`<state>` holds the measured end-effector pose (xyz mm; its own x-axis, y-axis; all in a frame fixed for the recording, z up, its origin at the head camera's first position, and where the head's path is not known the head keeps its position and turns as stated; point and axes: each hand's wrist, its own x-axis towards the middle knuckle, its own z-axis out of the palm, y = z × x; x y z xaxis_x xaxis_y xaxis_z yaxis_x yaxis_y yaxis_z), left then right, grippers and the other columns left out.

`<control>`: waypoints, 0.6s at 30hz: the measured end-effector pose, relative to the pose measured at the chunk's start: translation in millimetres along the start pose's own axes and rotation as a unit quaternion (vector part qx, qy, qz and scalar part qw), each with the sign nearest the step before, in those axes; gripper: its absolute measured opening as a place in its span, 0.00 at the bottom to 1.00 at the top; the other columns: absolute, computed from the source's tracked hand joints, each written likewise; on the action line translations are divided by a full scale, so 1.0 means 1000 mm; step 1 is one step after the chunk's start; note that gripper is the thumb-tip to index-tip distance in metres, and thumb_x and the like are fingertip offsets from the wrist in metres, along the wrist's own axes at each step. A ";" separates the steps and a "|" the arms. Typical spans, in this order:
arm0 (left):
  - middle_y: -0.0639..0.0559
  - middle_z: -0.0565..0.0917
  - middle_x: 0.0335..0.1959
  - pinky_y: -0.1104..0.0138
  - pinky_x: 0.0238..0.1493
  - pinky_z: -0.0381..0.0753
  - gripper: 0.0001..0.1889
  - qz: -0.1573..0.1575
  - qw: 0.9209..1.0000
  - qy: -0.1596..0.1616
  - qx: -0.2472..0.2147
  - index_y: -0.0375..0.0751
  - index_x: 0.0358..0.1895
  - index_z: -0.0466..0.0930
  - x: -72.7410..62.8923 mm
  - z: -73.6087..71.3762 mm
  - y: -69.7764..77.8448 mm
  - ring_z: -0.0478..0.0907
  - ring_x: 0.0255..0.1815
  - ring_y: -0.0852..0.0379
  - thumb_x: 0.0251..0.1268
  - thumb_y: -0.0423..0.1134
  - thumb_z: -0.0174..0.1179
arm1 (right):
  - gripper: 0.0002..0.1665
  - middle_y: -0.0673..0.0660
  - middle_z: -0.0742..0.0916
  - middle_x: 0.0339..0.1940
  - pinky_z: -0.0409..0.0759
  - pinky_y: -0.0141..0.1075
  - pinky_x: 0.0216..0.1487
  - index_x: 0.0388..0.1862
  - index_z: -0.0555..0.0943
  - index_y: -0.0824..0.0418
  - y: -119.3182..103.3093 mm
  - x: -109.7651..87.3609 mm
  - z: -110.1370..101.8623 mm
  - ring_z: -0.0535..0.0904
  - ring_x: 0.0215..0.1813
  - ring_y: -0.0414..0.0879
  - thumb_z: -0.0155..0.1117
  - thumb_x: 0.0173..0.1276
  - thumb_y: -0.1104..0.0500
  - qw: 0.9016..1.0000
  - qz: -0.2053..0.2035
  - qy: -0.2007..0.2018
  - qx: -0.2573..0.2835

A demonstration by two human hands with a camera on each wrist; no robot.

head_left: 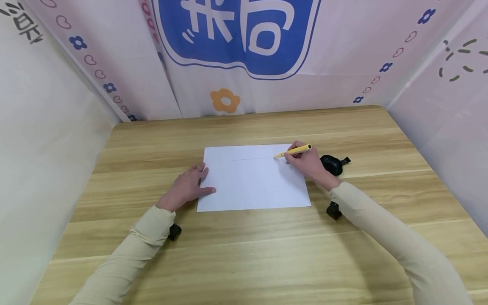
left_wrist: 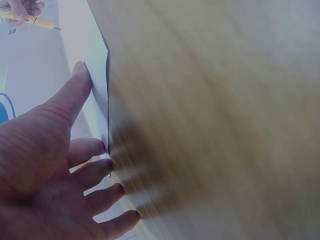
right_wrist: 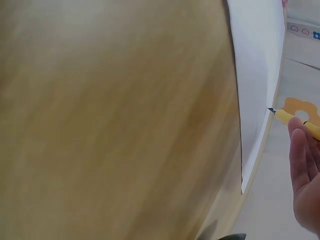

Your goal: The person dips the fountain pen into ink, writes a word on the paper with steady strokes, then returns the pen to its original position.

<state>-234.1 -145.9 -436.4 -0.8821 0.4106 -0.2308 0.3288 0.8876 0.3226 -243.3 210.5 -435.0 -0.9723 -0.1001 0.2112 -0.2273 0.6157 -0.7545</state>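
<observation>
A white sheet of paper lies on the wooden table, with one thin line running across its upper part. My right hand pinches a yellow fountain pen whose tip meets the right end of that line. In the right wrist view the pen's dark nib points at the paper. Spread over the sheet's left edge, my left hand rests with its thumb on the paper and its fingers along the border. The left wrist view shows the thumb and fingers extended, nothing gripped.
A rounded black object with a short tab sits on the table just right of my right hand. Small black devices show under both sleeves. Printed cloth walls enclose the table at the back and sides.
</observation>
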 end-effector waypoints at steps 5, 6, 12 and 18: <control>0.34 0.54 0.74 0.40 0.69 0.57 0.40 0.005 1.000 0.002 0.006 0.30 0.70 0.58 0.001 0.001 -0.001 0.50 0.74 0.32 0.62 0.52 0.60 | 0.06 0.61 0.87 0.27 0.71 0.27 0.23 0.33 0.79 0.64 0.001 -0.002 -0.003 0.83 0.27 0.47 0.62 0.64 0.61 1.000 0.010 -0.002 0.008; 0.34 0.54 0.74 0.40 0.69 0.57 0.40 0.006 1.000 0.003 0.006 0.30 0.69 0.59 0.001 0.001 -0.001 0.50 0.74 0.32 0.62 0.52 0.60 | 0.06 0.61 0.87 0.27 0.71 0.28 0.23 0.33 0.79 0.64 0.001 -0.002 -0.004 0.83 0.28 0.49 0.61 0.64 0.61 1.000 0.011 -0.002 0.010; 0.34 0.54 0.74 0.40 0.69 0.56 0.40 0.007 1.000 0.004 0.005 0.29 0.69 0.59 0.000 0.000 -0.002 0.50 0.74 0.32 0.62 0.52 0.61 | 0.07 0.61 0.88 0.28 0.70 0.28 0.23 0.34 0.79 0.64 0.003 -0.004 -0.007 0.84 0.30 0.50 0.62 0.65 0.60 1.000 0.015 0.004 0.002; 0.34 0.56 0.73 0.41 0.68 0.58 0.40 0.013 1.000 0.011 0.007 0.29 0.68 0.60 0.001 0.001 -0.002 0.52 0.73 0.32 0.61 0.53 0.61 | 0.07 0.62 0.87 0.27 0.70 0.26 0.22 0.34 0.79 0.65 0.005 -0.006 -0.009 0.84 0.29 0.52 0.62 0.65 0.60 1.000 0.005 0.006 -0.001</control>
<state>-235.3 -146.8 -437.8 -0.8803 0.4293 -0.2018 0.3563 0.8793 0.3162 -238.3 220.6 -434.2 -0.9736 -0.0856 0.2114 -0.2184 0.6175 -0.7557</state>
